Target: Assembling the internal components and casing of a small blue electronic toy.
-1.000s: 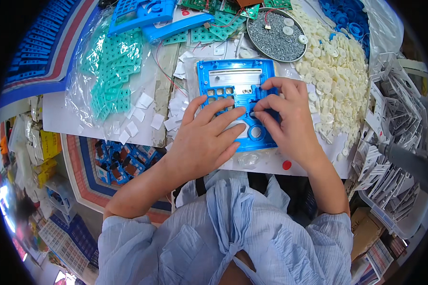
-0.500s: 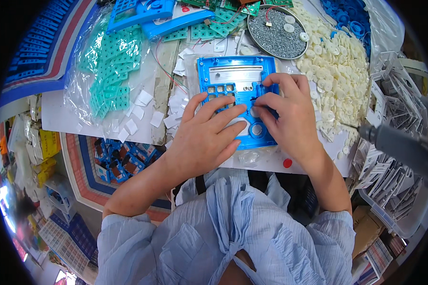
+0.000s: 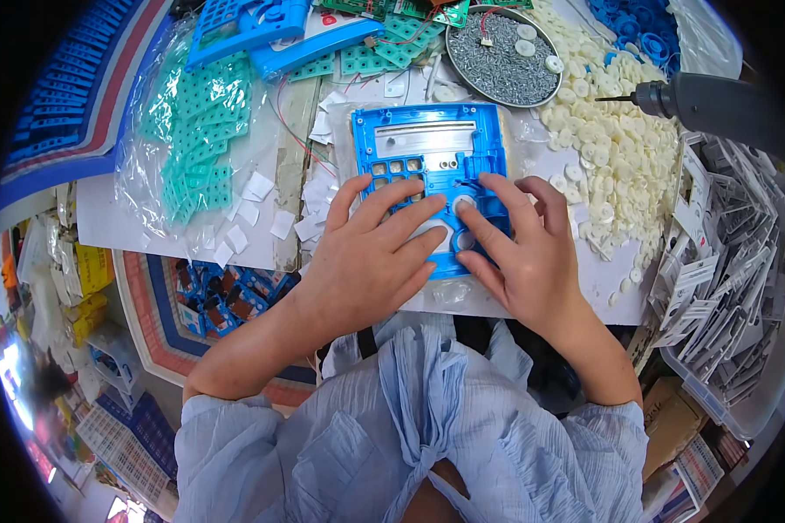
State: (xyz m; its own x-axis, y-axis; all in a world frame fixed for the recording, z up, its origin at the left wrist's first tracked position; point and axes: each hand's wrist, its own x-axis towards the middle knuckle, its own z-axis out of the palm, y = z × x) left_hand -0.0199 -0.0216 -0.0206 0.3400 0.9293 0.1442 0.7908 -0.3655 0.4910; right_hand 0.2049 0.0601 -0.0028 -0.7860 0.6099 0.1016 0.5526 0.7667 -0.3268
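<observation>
A blue plastic casing [image 3: 497, 131] lies with its hollow inside up in front of me. It has a clear window strip and a grid of square key openings. My left hand [image 3: 358, 266] rests flat with spread fingers over the grid's lower part and a pale panel, holding nothing. My right hand [image 3: 536, 266] bends over the casing's right side, fingers apart. Its index fingertip touches a white round button [image 3: 463, 204] seated in the casing. The thumb reaches the lower edge, near a second round opening. The fingers partly cover the casing's lower half.
A power screwdriver [image 3: 715, 103] juts in from the right above cream discs [image 3: 602, 157]. Behind the casing stands a round dish of screws [image 3: 497, 74]. Teal rubber keypads [image 3: 201, 139] lie on plastic at left. Grey-white metal-looking frames [image 3: 733, 279] fill a bin at right.
My right hand has drawn down from the casing's upper right, its pinch opened into spread fingers. The screwdriver has swung upward. A red disc near the table edge no longer shows.
</observation>
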